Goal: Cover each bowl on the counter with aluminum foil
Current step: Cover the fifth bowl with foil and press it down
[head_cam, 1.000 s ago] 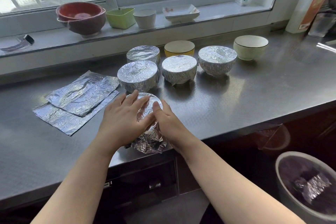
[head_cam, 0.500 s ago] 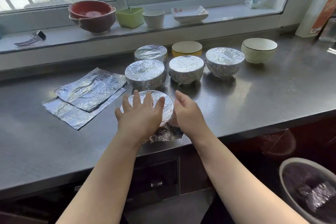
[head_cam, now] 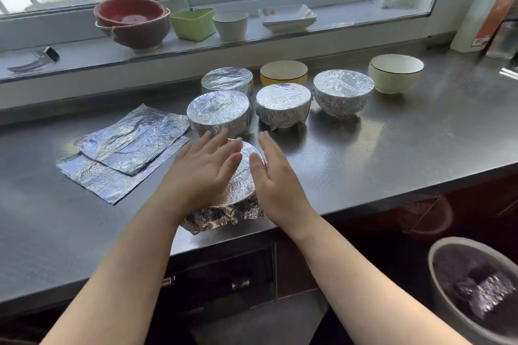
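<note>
Centrally, I see the foil-wrapped bowl (head_cam: 246, 176) at the counter's (head_cam: 392, 154) front edge, between my two hands, its loose foil skirt crumpled at the base. My left hand (head_cam: 203, 173) lies flat across the bowl's top, fingers straight and spread; my right hand (head_cam: 276, 176) stands beside the bowl's right flank, fingers straight, holding nothing, and I cannot tell whether it touches the foil. Beyond the fingertips stand four covered bowls (head_cam: 218, 113), with an uncovered yellow bowl (head_cam: 283, 72) behind them and an uncovered white bowl (head_cam: 395, 73) farther right. Left of the left hand lie spare foil sheets (head_cam: 123, 151).
</note>
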